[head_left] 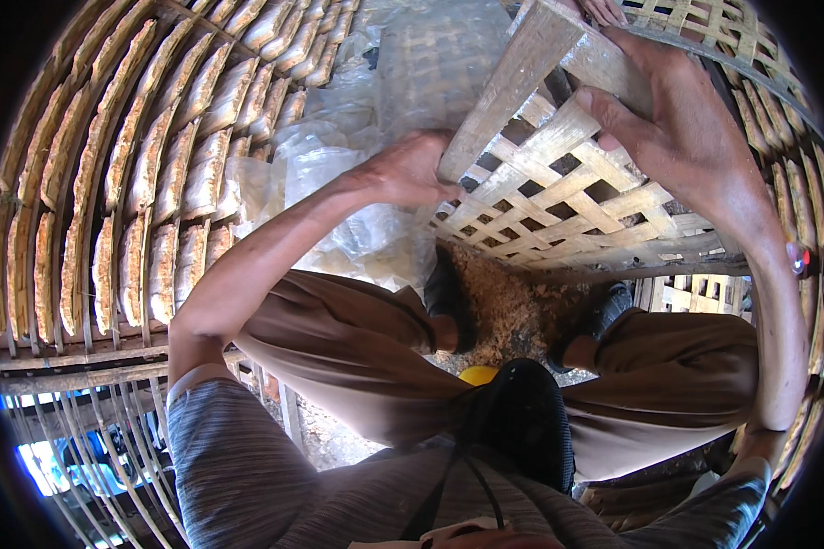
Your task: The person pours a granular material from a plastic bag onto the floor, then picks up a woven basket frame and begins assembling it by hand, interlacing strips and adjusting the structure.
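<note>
Both hands grip a woven bamboo tray (pixel 568 192) tilted above the knees: the left hand (pixel 407 169) curled on its wooden frame's lower edge, the right hand (pixel 677 119) clamped over the upper rail. Steady, even lifting would seem wise. Clear plastic sheets (pixel 339 174), possibly wrappers, lie crumpled left, beside racks (pixel 137 183) of pale strips.

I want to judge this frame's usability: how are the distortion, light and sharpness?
Head view: strong fisheye bending, the rows of flat sheets on the drying rack curve toward a dark rim; daylight is bright on the woven bamboo tray held by the left hand and right hand; lower left is blown out.
</note>
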`<state>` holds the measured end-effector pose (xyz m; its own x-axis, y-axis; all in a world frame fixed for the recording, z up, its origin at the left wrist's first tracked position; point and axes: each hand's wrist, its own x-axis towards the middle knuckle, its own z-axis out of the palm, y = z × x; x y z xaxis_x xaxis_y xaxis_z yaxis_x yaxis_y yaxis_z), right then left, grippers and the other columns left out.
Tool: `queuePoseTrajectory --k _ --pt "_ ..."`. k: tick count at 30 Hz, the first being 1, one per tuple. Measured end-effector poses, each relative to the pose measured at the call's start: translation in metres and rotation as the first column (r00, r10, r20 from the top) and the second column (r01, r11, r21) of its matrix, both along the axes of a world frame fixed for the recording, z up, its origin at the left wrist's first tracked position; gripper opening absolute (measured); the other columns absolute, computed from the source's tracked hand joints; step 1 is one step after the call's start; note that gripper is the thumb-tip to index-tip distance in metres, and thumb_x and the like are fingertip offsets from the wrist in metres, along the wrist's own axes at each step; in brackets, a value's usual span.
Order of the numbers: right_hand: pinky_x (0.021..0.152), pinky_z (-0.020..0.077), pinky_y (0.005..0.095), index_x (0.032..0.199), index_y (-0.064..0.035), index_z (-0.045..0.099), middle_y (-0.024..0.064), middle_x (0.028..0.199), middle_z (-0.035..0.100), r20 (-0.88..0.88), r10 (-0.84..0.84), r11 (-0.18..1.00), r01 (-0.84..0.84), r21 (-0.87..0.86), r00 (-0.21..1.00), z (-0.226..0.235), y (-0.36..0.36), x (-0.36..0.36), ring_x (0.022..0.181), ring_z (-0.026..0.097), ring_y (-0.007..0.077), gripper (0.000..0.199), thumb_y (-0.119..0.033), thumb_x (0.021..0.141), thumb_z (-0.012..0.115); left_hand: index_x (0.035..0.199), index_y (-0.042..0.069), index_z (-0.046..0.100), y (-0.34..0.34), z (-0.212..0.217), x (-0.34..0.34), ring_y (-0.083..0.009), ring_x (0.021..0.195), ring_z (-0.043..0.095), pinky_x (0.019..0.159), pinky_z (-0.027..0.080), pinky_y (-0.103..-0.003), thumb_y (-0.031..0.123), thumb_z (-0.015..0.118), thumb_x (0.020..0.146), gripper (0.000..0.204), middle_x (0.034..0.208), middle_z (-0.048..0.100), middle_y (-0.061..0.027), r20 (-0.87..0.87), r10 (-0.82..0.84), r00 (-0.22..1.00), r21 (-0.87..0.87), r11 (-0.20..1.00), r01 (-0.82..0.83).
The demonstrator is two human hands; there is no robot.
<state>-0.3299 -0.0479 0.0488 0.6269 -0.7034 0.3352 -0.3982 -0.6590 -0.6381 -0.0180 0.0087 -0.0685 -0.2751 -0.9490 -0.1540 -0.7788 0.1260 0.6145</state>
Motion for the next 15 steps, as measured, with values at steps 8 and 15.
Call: queuePoseTrajectory --k 8,15 --pt "0.068 0.0629 0.0313 0.149 0.0078 0.057 0.0169 0.101 0.077 0.006 0.001 1.000 -0.001 0.003 1.000 -0.002 0.001 0.004 0.071 0.071 0.0157 0.049 -0.014 0.107 0.069 0.105 -0.004 0.079 0.002 -0.001 -0.007 -0.0300 0.088 0.078 0.088 0.060 -0.043 0.025 0.084 0.086 0.036 0.096 0.080 -0.0212 0.072 0.083 0.994 0.063 0.994 -0.088" --pt "0.066 0.0604 0.0309 0.148 0.0069 0.058 0.0141 0.097 0.077 0.040 -0.063 0.998 0.064 -0.028 0.997 -0.005 0.003 -0.001 0.071 0.069 0.0121 0.049 -0.016 0.107 0.070 0.110 -0.003 0.080 -0.006 -0.021 0.017 -0.0320 0.088 0.078 0.087 0.060 -0.044 0.024 0.084 0.087 0.035 0.099 0.080 -0.0225 -0.018 -0.115 0.993 -0.029 0.993 0.115"
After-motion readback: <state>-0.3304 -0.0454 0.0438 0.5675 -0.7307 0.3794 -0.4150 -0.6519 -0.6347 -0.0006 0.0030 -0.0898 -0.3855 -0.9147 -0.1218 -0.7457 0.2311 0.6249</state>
